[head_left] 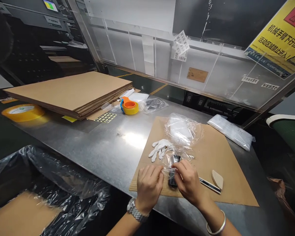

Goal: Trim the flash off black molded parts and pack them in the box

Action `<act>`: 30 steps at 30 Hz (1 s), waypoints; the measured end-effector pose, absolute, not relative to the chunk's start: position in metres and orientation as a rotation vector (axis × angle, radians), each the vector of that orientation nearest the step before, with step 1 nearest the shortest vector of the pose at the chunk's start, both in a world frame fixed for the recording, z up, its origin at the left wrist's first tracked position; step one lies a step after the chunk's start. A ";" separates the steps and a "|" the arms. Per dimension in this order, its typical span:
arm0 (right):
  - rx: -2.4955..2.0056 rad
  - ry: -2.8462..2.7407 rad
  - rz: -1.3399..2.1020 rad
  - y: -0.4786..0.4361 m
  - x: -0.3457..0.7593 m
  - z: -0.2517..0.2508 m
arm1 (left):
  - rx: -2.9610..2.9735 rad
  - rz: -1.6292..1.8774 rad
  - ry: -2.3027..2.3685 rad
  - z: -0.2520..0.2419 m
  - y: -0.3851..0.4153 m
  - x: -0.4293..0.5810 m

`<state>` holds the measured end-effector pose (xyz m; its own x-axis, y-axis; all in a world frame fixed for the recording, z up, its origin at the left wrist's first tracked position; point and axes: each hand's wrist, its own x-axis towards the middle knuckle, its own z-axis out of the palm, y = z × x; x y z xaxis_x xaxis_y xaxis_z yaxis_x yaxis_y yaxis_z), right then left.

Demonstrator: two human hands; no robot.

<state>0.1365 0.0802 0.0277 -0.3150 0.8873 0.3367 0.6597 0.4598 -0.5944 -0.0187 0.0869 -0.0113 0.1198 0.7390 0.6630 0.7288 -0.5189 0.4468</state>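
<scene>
Both hands are pinched at a thin clear plastic bag point(167, 160) over the front of a cardboard sheet point(226, 157). My left hand point(149, 183) has its fingers closed on the bag's left side. Opposite it, my right hand point(188, 179) grips the bag's right side between thumb and fingers. Beneath the film, between the hands, lies a small black oblong object point(172, 179); its kind is unclear. White gloves point(160, 146) rest just beyond. A slim cutter knife point(209, 186) and a beige wedge-shaped piece point(217, 179) lie right of my right hand.
Clear plastic bags point(183, 129) lie at the back of the cardboard, a flat wrapped pack point(232, 131) at the right. Farther left are an orange tape dispenser point(129, 106), stacked cardboard point(73, 90) and a yellow tape roll point(23, 112). A black-lined bin point(88, 193) stands front left.
</scene>
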 end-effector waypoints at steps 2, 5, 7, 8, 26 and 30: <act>-1.276 -2.114 0.465 0.081 0.135 0.022 | 2.344 1.344 1.552 -0.018 0.086 -0.017; -1.281 -2.148 0.518 0.081 0.136 0.014 | 2.356 1.284 1.538 -0.030 0.086 -0.017; -1.367 -2.107 0.543 0.079 0.140 0.006 | 2.347 1.265 1.560 -0.039 0.089 -0.021; -1.444 -2.066 0.546 0.078 0.143 0.001 | 2.335 1.256 1.589 -0.043 0.090 -0.024; -1.645 -1.822 1.140 0.021 0.160 -0.033 | 2.091 0.814 1.513 -0.051 0.093 -0.039; -1.704 -1.773 1.179 0.021 0.158 -0.053 | 2.082 0.779 1.336 -0.047 0.095 -0.046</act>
